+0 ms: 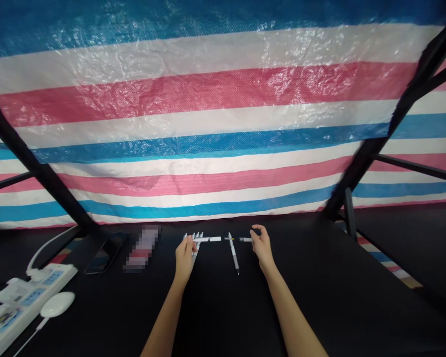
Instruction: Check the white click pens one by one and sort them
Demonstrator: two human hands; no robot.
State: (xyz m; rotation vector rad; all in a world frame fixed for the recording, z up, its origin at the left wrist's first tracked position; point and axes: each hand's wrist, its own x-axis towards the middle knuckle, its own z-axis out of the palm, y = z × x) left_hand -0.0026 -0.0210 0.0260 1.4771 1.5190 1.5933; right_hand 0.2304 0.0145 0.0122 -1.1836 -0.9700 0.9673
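My left hand pinches a white pen barrel that points to the right. Beneath and behind that hand, several white pens lie side by side, partly covered by my fingers. My right hand has its thumb and fingers closed on a pen part with a thin refill-like end pointing left toward the barrel. The two pieces are apart, with a small gap between them. Below this gap a whole white pen with a grey grip lies on the black table, tip toward me.
A white power strip with plugs and a white round-ended cable device occupy the left. Near them are a dark phone and a blurred-out flat item. Black frame bars and striped sheeting stand behind the table.
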